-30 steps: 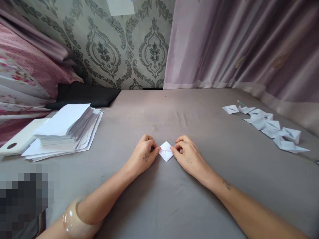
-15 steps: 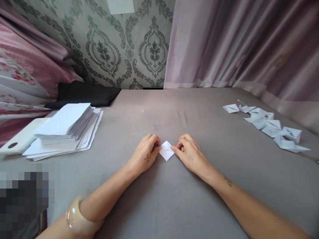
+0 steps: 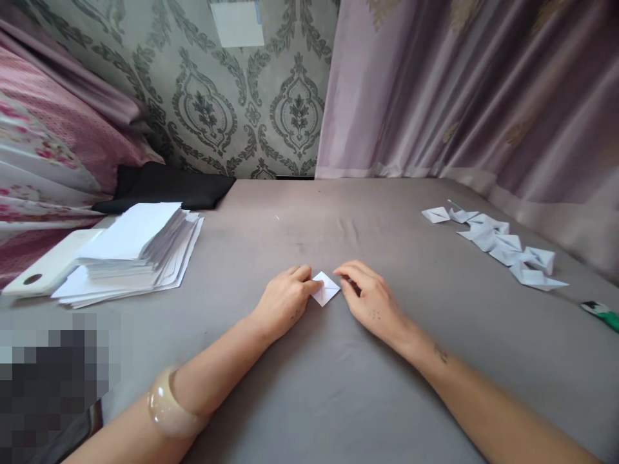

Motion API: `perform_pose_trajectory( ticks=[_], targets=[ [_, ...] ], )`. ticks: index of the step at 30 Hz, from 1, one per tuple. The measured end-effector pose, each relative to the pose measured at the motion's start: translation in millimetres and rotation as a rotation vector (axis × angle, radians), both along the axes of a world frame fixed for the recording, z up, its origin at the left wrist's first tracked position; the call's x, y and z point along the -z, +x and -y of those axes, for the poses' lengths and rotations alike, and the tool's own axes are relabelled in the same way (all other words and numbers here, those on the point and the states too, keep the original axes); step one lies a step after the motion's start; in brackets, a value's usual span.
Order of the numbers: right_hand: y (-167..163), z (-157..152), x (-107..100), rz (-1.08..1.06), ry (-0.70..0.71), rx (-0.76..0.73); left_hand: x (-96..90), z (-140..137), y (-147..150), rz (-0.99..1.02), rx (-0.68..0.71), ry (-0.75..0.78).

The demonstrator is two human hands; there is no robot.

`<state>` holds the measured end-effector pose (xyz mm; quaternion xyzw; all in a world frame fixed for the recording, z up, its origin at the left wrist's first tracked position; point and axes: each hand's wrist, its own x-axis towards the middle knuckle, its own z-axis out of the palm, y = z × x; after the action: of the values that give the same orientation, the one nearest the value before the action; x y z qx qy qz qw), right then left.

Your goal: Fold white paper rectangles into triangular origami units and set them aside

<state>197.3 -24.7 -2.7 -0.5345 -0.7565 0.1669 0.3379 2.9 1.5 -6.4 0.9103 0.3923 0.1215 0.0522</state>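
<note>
A small white folded paper square point(image 3: 327, 291), turned like a diamond with crease lines across it, lies on the grey cloth in front of me. My left hand point(image 3: 289, 298) has its left corner between thumb and fingers, the thumb resting on top. Just beyond the right corner is my right hand point(image 3: 371, 298), its thumb and forefinger apart with nothing between them. Whether the right thumb still brushes the paper's edge is hard to make out.
A stack of white paper sheets point(image 3: 135, 238) stands at left beside a white board point(image 3: 48, 264) with a hole. Several folded paper pieces point(image 3: 507, 248) lie in a row at right. A green-handled object point(image 3: 602, 314) is at the right edge, a black cloth point(image 3: 169, 187) at the back left.
My right hand has let go of the paper's right corner and moved slightly off. The left thumb has slid further onto the paper. The view has shifted a little up and to the right.
</note>
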Motion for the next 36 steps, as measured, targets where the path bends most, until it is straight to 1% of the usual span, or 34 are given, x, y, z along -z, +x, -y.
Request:
perform_pose_trajectory(
  ticks=[2, 5, 8, 12, 16, 20, 26, 29, 33, 36],
  targets=[
    [-6.4, 8.1, -1.3, 0.073, 0.047, -0.08, -0.8, 0.8, 0.7, -0.005, 0.009, 0.012],
    [-12.6, 16.9, -2.0, 0.251, 0.026, -0.138, -3.3, 2.1, -0.1, -0.002, 0.023, 0.007],
    [-14.3, 21.1, -3.6, 0.377, 0.013, -0.138, -6.4, 3.7, -4.8, -0.017, 0.03, -0.027],
    [-15.0, 24.6, -6.9, 0.445, 0.008, -0.135, -10.8, 6.7, -12.5, -0.076, 0.036, -0.056],
    [-16.2, 27.2, -8.2, 0.509, 0.015, -0.135, -16.0, 11.5, -13.1, -0.168, 0.049, -0.051],
    [-17.2, 27.9, -7.4, 0.563, 0.022, -0.14, -20.2, 16.1, -8.8, -0.25, 0.043, -0.03],
    [-19.8, 25.2, -11.5, 0.621, 0.047, -0.146, -21.7, 17.7, -5.9, -0.265, -0.001, -0.05],
    [-21.1, 20.9, -16.5, 0.625, 0.054, -0.153, -23.4, 16.1, -6.9, -0.228, -0.031, -0.067],
    [-20.3, 14.7, -18.5, 0.576, 0.061, -0.143, -24.9, 13.4, -9.9, -0.176, -0.034, -0.096],
    [-17.5, 7.6, -14.1, 0.523, 0.072, -0.129, -21.4, 9.5, -12.0, -0.057, -0.048, -0.118]
  ],
)
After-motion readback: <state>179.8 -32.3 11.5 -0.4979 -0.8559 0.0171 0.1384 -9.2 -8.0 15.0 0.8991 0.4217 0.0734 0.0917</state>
